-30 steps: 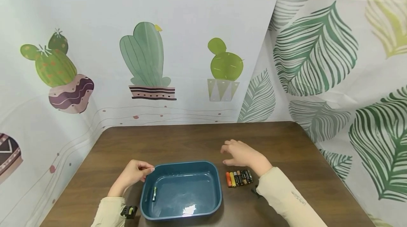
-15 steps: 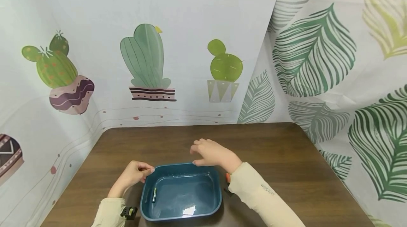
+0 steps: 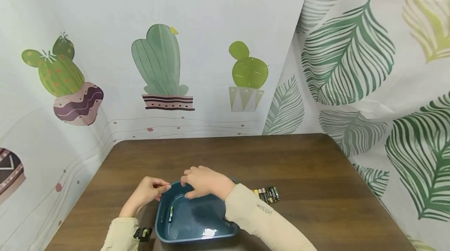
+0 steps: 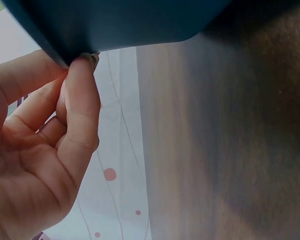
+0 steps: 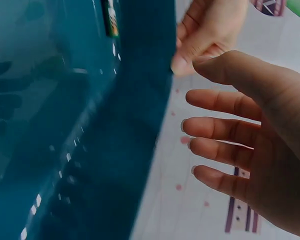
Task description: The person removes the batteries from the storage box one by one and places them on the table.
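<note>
A blue rectangular tray [image 3: 197, 239] stands on the table. My left hand [image 3: 145, 193] pinches its far left rim between thumb and fingers; the left wrist view shows the left hand [image 4: 55, 130] gripping that corner from outside. One battery [image 3: 170, 214] lies inside the tray near its left wall, and the right wrist view shows an end of this battery [image 5: 111, 20]. Over the tray's far side hovers my right hand [image 3: 205, 182]. In the right wrist view the right hand [image 5: 240, 130] holds nothing, its fingers spread and loosely bent, apart from the tray.
Right of the tray lies a row of several batteries [image 3: 268, 194], partly hidden behind my right sleeve [image 3: 260, 212]. The brown wooden table [image 3: 299, 165] ends at a wall hanging [image 3: 211, 48] printed with cacti and leaves.
My right hand has moved left from beyond the battery row to over the far side of the tray. The left hand keeps its pinch on the rim, and the battery inside has not moved.
</note>
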Available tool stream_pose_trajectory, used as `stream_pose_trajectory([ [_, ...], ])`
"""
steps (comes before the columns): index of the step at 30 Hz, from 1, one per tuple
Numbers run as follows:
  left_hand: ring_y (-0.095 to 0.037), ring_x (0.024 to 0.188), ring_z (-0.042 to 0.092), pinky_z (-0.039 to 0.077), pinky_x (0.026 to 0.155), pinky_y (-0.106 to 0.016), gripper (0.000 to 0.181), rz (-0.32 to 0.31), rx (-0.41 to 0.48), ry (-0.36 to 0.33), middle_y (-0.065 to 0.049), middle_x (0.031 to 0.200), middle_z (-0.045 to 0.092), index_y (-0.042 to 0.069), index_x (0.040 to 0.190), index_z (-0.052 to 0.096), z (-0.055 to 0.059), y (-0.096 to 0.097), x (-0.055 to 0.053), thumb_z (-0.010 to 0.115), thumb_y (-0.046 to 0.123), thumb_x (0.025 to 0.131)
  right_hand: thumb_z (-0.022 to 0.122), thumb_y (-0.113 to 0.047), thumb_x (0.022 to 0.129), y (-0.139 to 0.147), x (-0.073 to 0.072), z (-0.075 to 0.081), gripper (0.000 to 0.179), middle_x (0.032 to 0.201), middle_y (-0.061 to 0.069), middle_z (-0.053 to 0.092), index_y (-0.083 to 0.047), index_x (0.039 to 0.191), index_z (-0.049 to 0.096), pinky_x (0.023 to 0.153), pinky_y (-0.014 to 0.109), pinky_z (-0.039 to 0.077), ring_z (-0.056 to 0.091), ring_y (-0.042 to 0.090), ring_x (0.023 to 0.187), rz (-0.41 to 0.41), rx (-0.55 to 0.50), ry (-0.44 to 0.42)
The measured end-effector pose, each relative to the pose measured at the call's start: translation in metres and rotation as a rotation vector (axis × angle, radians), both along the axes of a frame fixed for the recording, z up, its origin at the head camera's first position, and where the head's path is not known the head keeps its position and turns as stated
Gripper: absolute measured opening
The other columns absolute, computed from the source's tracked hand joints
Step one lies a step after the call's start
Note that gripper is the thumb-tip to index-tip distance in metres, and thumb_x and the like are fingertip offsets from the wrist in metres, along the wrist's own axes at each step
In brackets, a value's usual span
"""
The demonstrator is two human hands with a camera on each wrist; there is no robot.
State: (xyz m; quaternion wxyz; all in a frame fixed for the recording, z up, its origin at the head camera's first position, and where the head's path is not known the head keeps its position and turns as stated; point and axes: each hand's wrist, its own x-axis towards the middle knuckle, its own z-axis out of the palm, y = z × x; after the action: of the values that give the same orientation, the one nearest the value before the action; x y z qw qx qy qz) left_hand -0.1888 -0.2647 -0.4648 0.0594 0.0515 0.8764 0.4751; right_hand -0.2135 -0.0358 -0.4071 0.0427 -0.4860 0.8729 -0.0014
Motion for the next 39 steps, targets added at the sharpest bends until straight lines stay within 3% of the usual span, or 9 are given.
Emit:
stream_pose_trajectory([
  [9,-0.018,0.057,0.055,0.055,0.054,-0.033,0.017,-0.023,0.027,0.004,-0.01,0.074,0.066,-0.009,0.094,0.071,0.002,0.0,0.0,0.067,0.007,0.089,0.071,-0.043,0.086,-0.026,0.004,-0.015,0.031,0.099,-0.01,0.059,-0.024,0.109,0.069,0.083,0.023,0.046,0.054,0.006,0.092,0.015,0.067,-0.005],
  [18,-0.019,0.059,0.057,0.056,0.055,-0.036,0.017,-0.019,0.016,0.001,-0.011,0.076,0.067,-0.009,0.094,0.071,0.003,-0.001,0.001,0.067,0.007,0.089,0.071,-0.046,0.084,-0.043,0.007,-0.03,0.036,0.105,-0.012,0.062,-0.025,0.113,0.068,0.083,0.023,0.047,0.055,0.006,0.093,0.004,0.154,-0.035],
  [28,-0.017,0.058,0.056,0.055,0.055,-0.033,0.015,0.026,-0.009,-0.025,-0.006,0.073,0.065,-0.007,0.093,0.072,0.001,0.0,0.002,0.068,0.007,0.088,0.07,-0.057,0.08,-0.059,0.013,-0.051,0.051,0.112,-0.011,0.062,-0.027,0.121,0.065,0.084,0.024,0.048,0.055,0.006,0.096,0.041,0.242,0.062],
  [39,-0.018,0.059,0.059,0.055,0.054,-0.032,0.015,0.017,0.002,-0.009,-0.008,0.075,0.067,-0.007,0.093,0.072,0.0,0.0,0.001,0.068,0.006,0.088,0.064,-0.071,0.076,-0.063,0.017,-0.058,0.06,0.112,-0.013,0.062,-0.028,0.118,0.065,0.082,0.022,0.046,0.055,0.005,0.098,0.079,0.234,0.157],
])
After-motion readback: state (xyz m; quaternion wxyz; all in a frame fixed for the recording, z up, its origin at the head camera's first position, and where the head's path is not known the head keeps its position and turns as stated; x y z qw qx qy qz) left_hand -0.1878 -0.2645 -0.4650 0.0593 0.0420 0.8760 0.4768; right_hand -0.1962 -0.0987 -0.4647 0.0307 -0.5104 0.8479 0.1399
